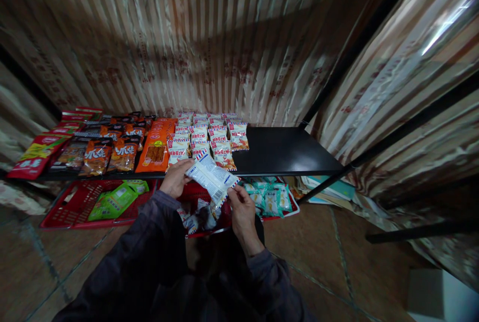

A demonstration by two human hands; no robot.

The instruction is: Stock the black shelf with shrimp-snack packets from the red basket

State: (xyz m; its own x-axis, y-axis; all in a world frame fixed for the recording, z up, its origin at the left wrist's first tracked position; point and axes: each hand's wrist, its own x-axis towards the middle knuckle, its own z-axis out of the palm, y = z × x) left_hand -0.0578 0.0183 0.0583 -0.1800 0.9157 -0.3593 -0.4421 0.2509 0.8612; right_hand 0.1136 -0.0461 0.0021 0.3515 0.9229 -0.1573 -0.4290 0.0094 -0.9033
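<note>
Between my two hands is a white snack bag [212, 178] with blue and red stripes along its ends, its printed back and barcode facing up. My left hand [175, 178] pinches its upper left end, and my right hand [243, 212] grips the lower right corner. Just behind it, rows of matching white snack bags [223, 154] stand on the black shelf [288, 150], fronts showing. Below my hands, a red basket [215, 232] contains several more striped bags [191, 223], partly hidden by the held bag and my arms.
Left on the shelf are an orange bag [154, 147], black-and-orange packs [123, 153] and red bags [41, 155]. Underneath, one red basket [71, 207] holds green packs [114, 201]; another has teal packs [272, 199]. Black frame posts [337, 177] and cardboard [325, 189] stand to the right.
</note>
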